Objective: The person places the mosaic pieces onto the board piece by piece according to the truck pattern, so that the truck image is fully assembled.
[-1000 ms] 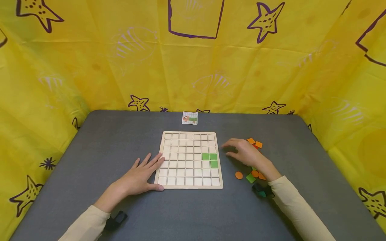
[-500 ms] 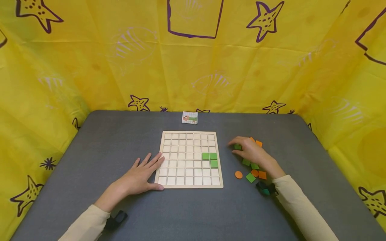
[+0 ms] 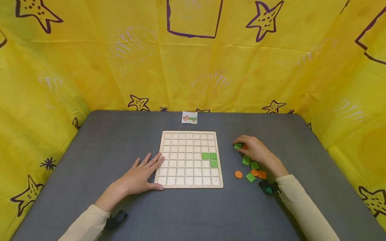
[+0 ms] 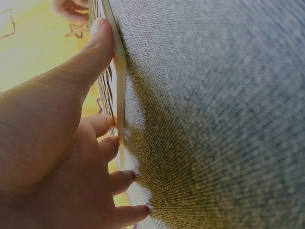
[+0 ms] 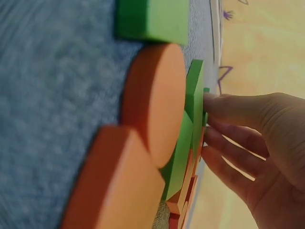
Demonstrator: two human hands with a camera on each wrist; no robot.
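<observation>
A wooden grid board [image 3: 180, 181] lies on the table with three green square tiles [image 3: 213, 156] at its right side. My left hand [image 3: 138, 178] rests with spread fingers along the board's left edge; the left wrist view shows the thumb [image 4: 97, 45] on its frame. To the board's right, my right hand [image 3: 254, 149] is at a heap of loose tiles. Its thumb and curled fingers are around a green square tile [image 3: 238, 146] at the heap's far end. In the right wrist view the thumb tip [image 5: 214, 106] overlaps that tile, and the fingertips are close by it.
Loose pieces lie near my right wrist: an orange round tile [image 3: 238, 174], a green tile [image 3: 250, 177] and an orange square [image 3: 262, 174]. A small picture card [image 3: 189, 117] lies behind the board. Yellow cloth [image 3: 193, 67] rises at the table's back and sides.
My right hand has drawn back to the right, away from the board, bringing its fingertips to the green tile and uncovering more of the heap. The left hand and board have stayed put.
</observation>
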